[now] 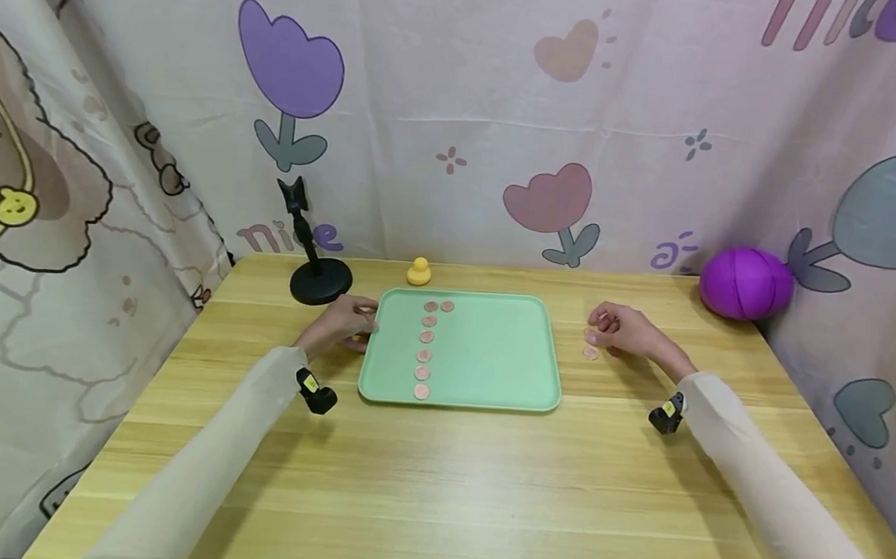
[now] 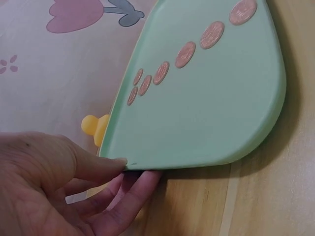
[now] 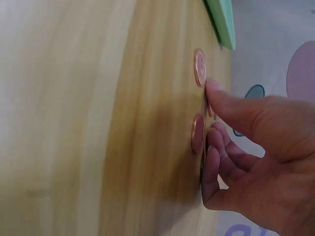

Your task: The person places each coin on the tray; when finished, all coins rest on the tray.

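A mint-green tray (image 1: pixel 490 356) lies on the table, with several copper-coloured coins (image 1: pixel 425 355) in a column on its left part and one coin (image 1: pixel 448 306) beside the top one. My left hand (image 1: pixel 347 321) grips the tray's left edge, thumb on the rim and fingers below, as the left wrist view shows. To the right of the tray, my right hand (image 1: pixel 626 331) is over loose coins on the wood. In the right wrist view its thumb and bent fingers are apart, around a partly hidden coin (image 3: pixel 210 109). Two more coins (image 3: pixel 199 68) show clearly beside them.
Behind the tray stands a small yellow duck (image 1: pixel 419 272). A black stand (image 1: pixel 320 281) with a round base is at the back left, and a purple ball (image 1: pixel 746 283) at the back right. A printed curtain (image 1: pixel 426 103) hangs along the table's far edge.
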{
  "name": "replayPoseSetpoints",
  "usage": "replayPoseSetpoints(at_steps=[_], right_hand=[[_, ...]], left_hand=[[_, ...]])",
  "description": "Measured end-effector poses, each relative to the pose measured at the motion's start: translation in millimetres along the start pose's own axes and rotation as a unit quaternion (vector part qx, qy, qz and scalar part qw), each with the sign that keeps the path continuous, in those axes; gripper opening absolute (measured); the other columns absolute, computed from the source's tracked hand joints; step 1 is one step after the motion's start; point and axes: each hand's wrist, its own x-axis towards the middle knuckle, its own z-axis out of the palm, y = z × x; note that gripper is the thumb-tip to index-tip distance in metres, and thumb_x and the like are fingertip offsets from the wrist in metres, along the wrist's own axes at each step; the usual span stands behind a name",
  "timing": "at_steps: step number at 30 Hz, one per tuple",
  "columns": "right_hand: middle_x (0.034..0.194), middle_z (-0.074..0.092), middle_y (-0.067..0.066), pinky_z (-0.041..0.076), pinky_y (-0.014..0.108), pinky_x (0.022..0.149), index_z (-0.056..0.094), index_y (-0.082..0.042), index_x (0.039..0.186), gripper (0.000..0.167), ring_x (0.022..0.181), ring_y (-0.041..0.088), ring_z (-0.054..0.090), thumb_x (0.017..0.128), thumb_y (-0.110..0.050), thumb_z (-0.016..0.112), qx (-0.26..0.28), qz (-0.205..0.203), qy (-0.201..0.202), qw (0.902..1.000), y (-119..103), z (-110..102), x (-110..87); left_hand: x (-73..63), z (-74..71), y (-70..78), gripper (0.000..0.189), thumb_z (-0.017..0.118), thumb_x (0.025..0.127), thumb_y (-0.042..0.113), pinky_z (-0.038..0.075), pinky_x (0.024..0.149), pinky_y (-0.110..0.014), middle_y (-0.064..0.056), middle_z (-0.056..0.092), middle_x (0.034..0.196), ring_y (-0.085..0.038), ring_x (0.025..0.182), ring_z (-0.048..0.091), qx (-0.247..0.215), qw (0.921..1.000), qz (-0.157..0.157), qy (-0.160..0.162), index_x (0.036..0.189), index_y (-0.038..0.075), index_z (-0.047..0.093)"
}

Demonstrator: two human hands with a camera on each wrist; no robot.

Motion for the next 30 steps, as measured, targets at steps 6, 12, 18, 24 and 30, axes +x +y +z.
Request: replayPoseSetpoints(at_steps=[6, 12, 18, 24, 30], right_hand=[[0.091, 0.064, 0.012, 0.053, 0.022, 0.057, 0.064, 0.005, 0.106, 0.021, 0.071, 0.018, 0.057, 0.098, -0.011, 0.075, -0.006, 0.016, 0.01, 0.9998, 0.7, 2.9, 1.2], [0.085, 0.064, 0.01, 0.053, 0.023, 0.057, 0.064, 0.005, 0.103, 0.022, 0.068, 0.017, 0.059, 0.098, -0.014, 0.075, -0.018, 0.045, 0.014, 0.9987, -1.2, 1.4, 0.5], [0.087, 0.068, 0.015, 0.054, 0.021, 0.06, 0.069, 0.005, 0.097, 0.009, 0.071, 0.019, 0.062, 0.1, -0.004, 0.068, -0.019, 0.01, 0.045, 0.9987, -20.1, 2.7, 5.1], [0.092, 0.071, 0.019, 0.065, 0.033, 0.075, 0.069, 0.008, 0.101, 0.01, 0.083, 0.031, 0.07, 0.1, -0.001, 0.068, 0.035, -0.021, 0.066, 0.997, -57.6, 18.1, 23.7], [0.095, 0.073, 0.026, 0.067, 0.041, 0.078, 0.066, 0.014, 0.106, 0.017, 0.085, 0.036, 0.075, 0.099, -0.001, 0.069, 0.117, -0.015, 0.028, 0.9926, -87.7, 46.0, 45.0]], left_hand=[[7.7, -9.6, 6.2, 0.056, 0.06, 0.102, 0.003, 0.066, 0.073, -0.033, -0.028, 0.065, 0.124, -0.022, 0.09, 0.07, 0.002, 0.9996, -0.029, -0.004, 0.154, -0.006, 0.043], [11.1, -11.6, 9.9, 0.054, 0.058, 0.102, 0.002, 0.066, 0.073, -0.033, -0.03, 0.06, 0.134, -0.023, 0.092, 0.069, -0.004, 0.9992, -0.039, -0.005, 0.154, -0.007, 0.044], [12.3, -7.0, 4.3, 0.053, 0.057, 0.104, 0.0, 0.066, 0.072, -0.031, -0.028, 0.057, 0.136, -0.02, 0.091, 0.067, -0.019, 0.9992, -0.034, -0.001, 0.154, -0.006, 0.043], [9.9, -5.0, 2.2, 0.054, 0.057, 0.104, -0.001, 0.066, 0.072, -0.031, -0.029, 0.055, 0.14, -0.022, 0.094, 0.067, -0.02, 0.9992, -0.034, 0.003, 0.155, -0.006, 0.042], [9.8, -2.9, 1.9, 0.054, 0.056, 0.105, 0.0, 0.066, 0.073, -0.032, -0.029, 0.054, 0.143, -0.025, 0.1, 0.066, -0.018, 0.9991, -0.038, 0.005, 0.156, -0.005, 0.041]])
